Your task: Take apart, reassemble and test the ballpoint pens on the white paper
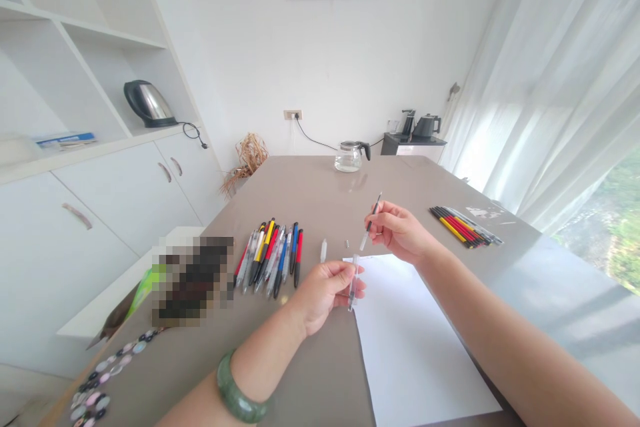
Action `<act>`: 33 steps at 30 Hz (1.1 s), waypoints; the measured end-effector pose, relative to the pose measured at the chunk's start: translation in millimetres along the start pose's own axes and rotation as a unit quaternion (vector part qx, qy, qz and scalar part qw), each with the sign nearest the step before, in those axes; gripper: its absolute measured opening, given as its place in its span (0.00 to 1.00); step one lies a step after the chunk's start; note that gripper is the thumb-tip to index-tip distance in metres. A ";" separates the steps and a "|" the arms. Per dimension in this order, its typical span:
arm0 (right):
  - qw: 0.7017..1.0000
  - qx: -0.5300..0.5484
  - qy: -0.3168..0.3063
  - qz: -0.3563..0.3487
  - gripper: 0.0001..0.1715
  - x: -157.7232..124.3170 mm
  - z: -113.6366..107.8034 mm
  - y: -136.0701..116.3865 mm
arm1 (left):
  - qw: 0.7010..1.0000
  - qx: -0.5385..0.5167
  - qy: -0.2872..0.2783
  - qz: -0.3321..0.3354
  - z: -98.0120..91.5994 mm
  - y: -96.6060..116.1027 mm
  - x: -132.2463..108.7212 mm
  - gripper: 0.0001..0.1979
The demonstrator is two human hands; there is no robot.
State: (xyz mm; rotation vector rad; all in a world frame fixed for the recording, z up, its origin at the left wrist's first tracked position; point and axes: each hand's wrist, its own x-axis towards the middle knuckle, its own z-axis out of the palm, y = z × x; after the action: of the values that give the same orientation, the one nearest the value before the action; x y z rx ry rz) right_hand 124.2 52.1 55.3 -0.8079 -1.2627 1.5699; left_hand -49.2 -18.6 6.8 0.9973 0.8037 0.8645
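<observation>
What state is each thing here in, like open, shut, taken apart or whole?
Left hand: closed on the clear pen barrel.
Right hand: pinching the refill, apart from the barrel.
Pens: lying flat, side by side.
Glass pot: upright, looks empty.
Kettle: cord loose, unplugged.
Cupboard doors: shut.
Curtain: drawn.
</observation>
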 end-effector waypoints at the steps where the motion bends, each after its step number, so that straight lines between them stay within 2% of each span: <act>1: 1.000 -0.002 -0.006 0.004 0.07 -0.7 0.8 0.2 | 1.000 0.001 0.000 0.001 0.0 -0.1 0.0 0.16; 18: 0.997 -0.026 -0.067 0.027 0.08 -5.3 9.5 4.8 | 1.000 -0.001 -0.007 -0.002 0.2 0.9 -1.0 0.17; 26: 0.987 -0.082 -0.120 0.074 0.11 -7.4 6.1 8.0 | 1.000 -0.012 -0.002 0.005 0.0 2.5 -1.7 0.17; 30: 0.986 -0.091 -0.125 0.068 0.15 -5.5 2.5 10.4 | 1.000 -0.008 -0.002 0.009 -0.7 3.1 -1.7 0.17; 33: 0.993 -0.076 -0.079 0.050 0.24 0.2 -5.2 13.9 | 1.000 -0.009 0.006 0.016 -1.6 2.2 -1.0 0.17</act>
State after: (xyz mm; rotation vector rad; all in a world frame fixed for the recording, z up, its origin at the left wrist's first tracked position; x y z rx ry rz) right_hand 125.2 53.6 40.6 -0.8676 -1.4905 1.6595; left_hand -51.5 -18.2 8.4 0.9920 0.7905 0.9053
